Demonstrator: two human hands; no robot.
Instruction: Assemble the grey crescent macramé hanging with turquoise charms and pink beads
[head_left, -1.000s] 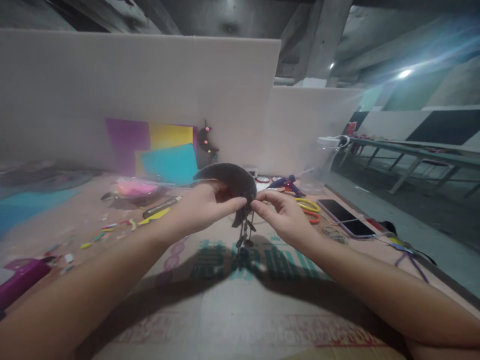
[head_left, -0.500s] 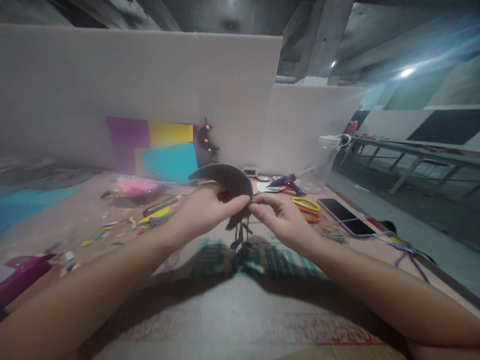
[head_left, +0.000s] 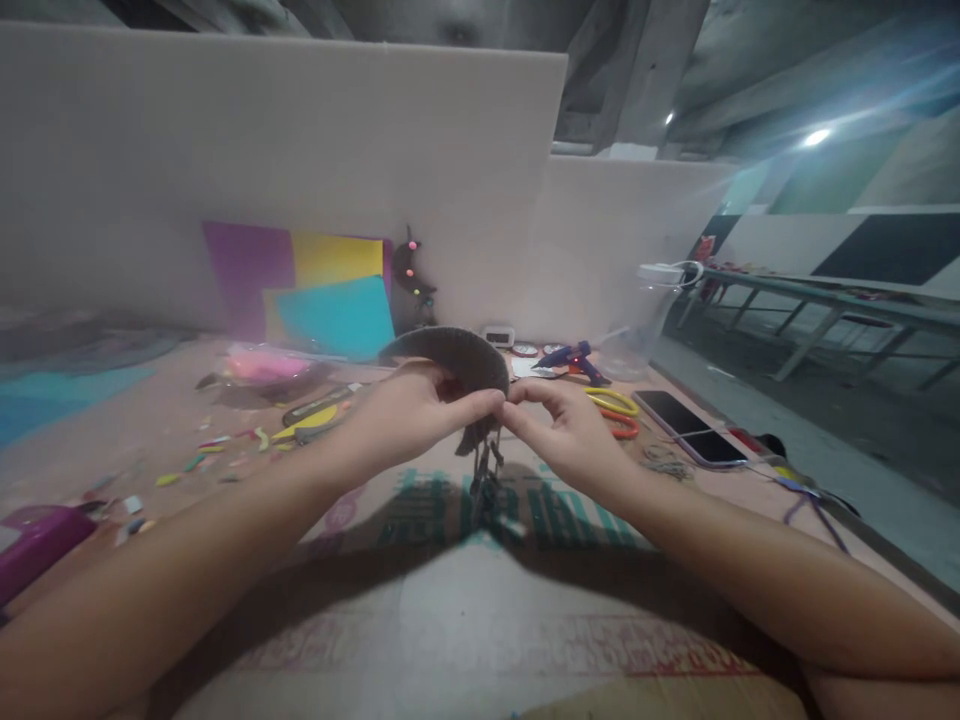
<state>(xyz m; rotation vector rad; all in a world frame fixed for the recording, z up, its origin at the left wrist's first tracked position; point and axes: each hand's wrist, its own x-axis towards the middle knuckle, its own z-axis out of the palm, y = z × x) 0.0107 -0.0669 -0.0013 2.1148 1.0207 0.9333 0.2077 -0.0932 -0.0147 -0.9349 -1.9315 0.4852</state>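
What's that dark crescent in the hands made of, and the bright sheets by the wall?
Dark crescent: probably felt or foam, matte and fuzzy-looking. Bright sheets: likely craft foam or stiff paper, flat and matte, leaning upright without sagging; blur leaves it open.

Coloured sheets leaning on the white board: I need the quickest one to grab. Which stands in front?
The teal sheet: it overlaps the yellow sheet and the purple sheet, which stand behind it.
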